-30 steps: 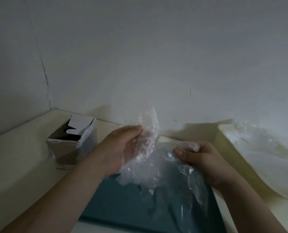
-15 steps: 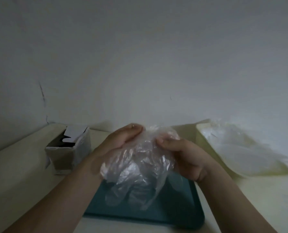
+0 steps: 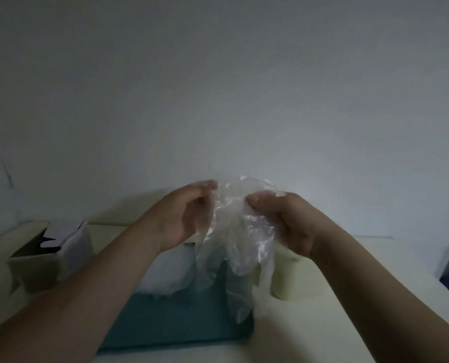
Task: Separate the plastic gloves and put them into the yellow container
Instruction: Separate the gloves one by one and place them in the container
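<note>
Left grip (image 3: 181, 218) and right grip (image 3: 286, 221) both pinch the gloves (image 3: 233, 231) up top; they hang lengthwise down over the tray (image 3: 186, 320). I see the container (image 3: 288, 281) low right, nearest my right grip.

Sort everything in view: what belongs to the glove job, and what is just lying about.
Job: plastic gloves, pinched by left hand and right hand; yellow container, mostly hidden.
Lying about: cardboard box; teal tray.
</note>
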{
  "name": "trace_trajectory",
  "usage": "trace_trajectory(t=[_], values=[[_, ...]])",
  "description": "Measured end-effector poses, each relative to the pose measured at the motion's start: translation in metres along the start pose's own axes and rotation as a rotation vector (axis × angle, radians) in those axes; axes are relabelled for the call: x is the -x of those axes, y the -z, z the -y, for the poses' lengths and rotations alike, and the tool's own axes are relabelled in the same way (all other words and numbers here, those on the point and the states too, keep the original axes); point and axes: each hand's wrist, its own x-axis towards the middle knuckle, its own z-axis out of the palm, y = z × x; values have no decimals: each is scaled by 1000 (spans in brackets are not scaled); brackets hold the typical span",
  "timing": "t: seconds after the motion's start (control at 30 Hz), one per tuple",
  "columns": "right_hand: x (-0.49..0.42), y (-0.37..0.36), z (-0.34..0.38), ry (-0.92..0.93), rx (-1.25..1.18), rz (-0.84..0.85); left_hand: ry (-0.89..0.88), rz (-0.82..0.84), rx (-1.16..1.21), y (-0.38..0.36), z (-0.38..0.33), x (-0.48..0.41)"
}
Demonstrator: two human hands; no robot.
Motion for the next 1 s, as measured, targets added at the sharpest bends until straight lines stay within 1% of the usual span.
trace_trajectory(t=[0.03, 0.07, 0.17, 0.23, 0.33, 0.4, 0.5, 0.57, 0.6, 0.63, 0.73, 0.8, 0.87, 0.9, 0.93, 1.0], values=[[-1, 4, 2, 26, 36, -50, 28, 9, 22, -6, 1, 1], [-1, 8, 4, 56, 68, -100, 49, 39, -15, -14, 4, -1], [-5, 20, 9, 104, 219, -174, 38, 12, -102, -35, 16, -8], [-9, 38, 17, 115, 363, -262, 5, -36, -87, -36, 18, -18], [-18, 74, 33, 105, 640, -430, -16, -78, -164, -25, 13, -27], [-31, 88, 36, 68, 812, -431, -30, -102, -185, -20, 8, -30], [-59, 90, 28, 54, 1009, -350, -71, -145, -198, -16, -2, -35], [-81, 92, 18, 23, 1320, -294, -106, -113, -215, -16, -10, -36], [-89, 93, 12, 12, 1455, -298, -118, -81, -220, -17, -16, -34], [-96, 94, 5, -6, 1522, -309, -126, -45, -215, -18, -22, -31], [-102, 90, -12, -23, 1561, -318, -125, 87, -162, -27, -35, -27], [-104, 87, -17, -6, 1609, -344, -111, 207, -65, -40, -36, -29], [-107, 91, -13, 12, 1581, -341, -92, 295, 17, -55, -32, -39], [-109, 94, -8, 24, 1523, -357, -81, 312, 37, -61, -28, -48], [-107, 100, 0, 43, 1413, -395, -69, 315, 44, -67, -22, -58], [-103, 110, 17, 114, 1159, -490, -43, 278, -23, -75, -9, -81]])
